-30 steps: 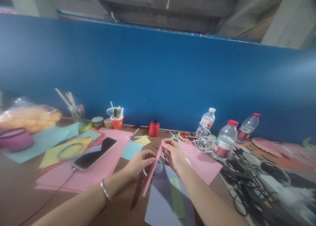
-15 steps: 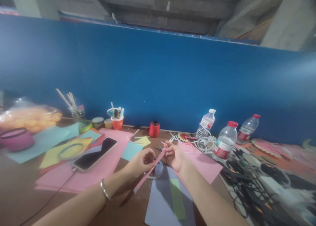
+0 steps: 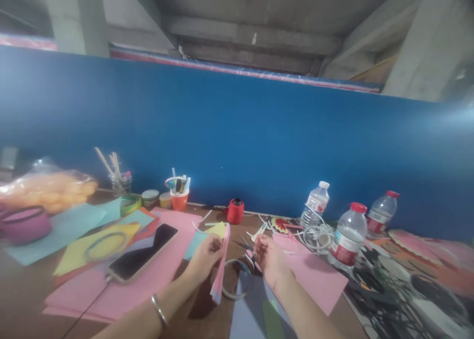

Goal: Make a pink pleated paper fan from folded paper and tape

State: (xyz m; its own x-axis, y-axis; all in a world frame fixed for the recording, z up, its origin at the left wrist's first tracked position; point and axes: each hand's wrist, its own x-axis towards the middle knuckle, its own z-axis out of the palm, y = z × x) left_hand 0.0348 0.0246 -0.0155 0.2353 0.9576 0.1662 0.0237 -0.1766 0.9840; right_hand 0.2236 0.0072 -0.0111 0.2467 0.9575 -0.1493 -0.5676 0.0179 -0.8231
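My left hand (image 3: 206,255) pinches a narrow pink paper strip (image 3: 222,267), folded into several layers that fan slightly at its lower end. My right hand (image 3: 269,259) is off the strip, its fingers loosely curled and apart, with nothing seen in them. Just left of its fingertips lie scissors (image 3: 244,243), partly hidden by the hand; contact cannot be made out. A pale ring-shaped band (image 3: 234,295) rests between the hands. Under the right forearm are a lilac sheet (image 3: 242,324) and a green paper strip (image 3: 273,319).
A phone (image 3: 146,255) on a cable lies over pink sheets (image 3: 85,299) at left. A red spool (image 3: 236,211) and an orange cup of tools (image 3: 179,199) stand along the blue wall (image 3: 237,131). Bottles (image 3: 348,237) and tangled black cables (image 3: 396,294) occupy the right.
My right hand has let go of the pink strip and moved slightly right and down, beside the scissors. The strip is now more upright in my left hand. The view has tilted up.
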